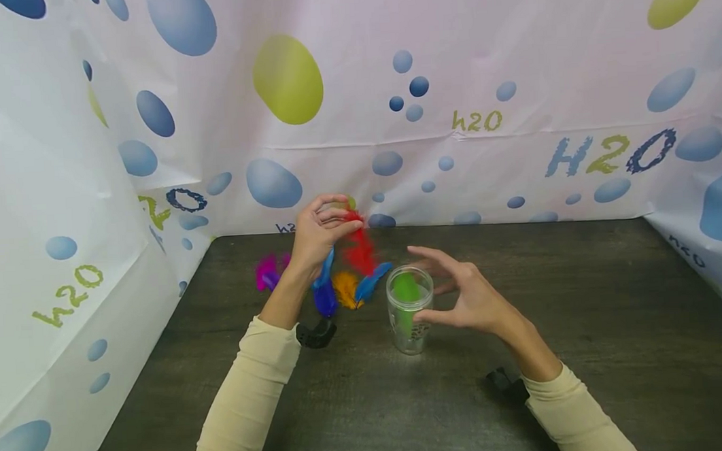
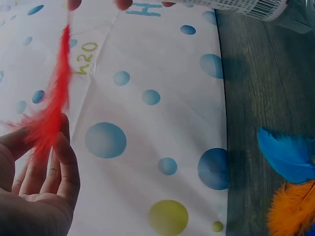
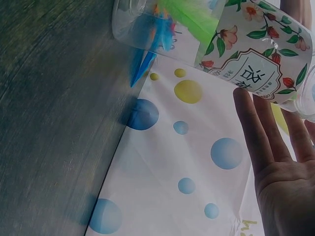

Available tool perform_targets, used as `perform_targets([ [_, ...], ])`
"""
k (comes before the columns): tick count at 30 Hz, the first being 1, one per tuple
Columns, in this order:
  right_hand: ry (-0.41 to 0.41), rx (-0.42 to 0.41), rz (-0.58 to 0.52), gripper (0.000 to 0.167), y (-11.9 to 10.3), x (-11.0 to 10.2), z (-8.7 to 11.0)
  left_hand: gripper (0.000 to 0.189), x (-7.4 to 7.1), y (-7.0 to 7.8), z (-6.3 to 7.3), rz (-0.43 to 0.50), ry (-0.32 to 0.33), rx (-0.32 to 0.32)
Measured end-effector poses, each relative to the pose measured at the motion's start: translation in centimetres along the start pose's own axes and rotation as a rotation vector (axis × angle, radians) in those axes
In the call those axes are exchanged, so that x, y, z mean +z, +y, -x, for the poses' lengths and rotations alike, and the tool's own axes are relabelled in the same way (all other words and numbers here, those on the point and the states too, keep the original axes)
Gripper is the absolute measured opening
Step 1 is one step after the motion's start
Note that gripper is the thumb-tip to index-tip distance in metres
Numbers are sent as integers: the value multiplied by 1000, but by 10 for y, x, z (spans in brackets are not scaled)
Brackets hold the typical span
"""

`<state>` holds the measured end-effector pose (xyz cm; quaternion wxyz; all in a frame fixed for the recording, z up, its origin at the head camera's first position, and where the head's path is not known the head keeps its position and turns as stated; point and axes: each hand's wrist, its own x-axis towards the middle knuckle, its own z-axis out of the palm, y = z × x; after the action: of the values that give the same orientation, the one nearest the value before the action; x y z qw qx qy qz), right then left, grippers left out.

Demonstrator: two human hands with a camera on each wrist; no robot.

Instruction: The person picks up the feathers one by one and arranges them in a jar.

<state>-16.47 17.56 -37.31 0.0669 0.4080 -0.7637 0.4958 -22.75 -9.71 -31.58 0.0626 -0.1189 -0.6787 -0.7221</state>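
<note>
Up above the far part of the table, my left hand pinches a red feather between thumb and fingertips. The feather hangs from the fingers, left of and behind the jar's mouth. A clear jar stands upright on the table, with a green feather inside it. My right hand is spread at the jar's right side, thumb in front and fingers behind. In the right wrist view, its straight fingers reach up to the jar's flowered label.
Left of the jar lie several loose feathers: a bright blue one, an orange one, a dark blue one and a magenta one. Behind the dark wooden table rises a white sheet printed with blue and green spots.
</note>
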Motion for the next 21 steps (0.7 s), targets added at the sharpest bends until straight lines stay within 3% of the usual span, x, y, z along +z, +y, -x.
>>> perform_targets([
  [14,3,-28,3,98,1,0,1,41,12,14,4,47,76,107],
  [21,-1,-12,-6,98,0,0,0,41,19,23,9,78,49,134],
])
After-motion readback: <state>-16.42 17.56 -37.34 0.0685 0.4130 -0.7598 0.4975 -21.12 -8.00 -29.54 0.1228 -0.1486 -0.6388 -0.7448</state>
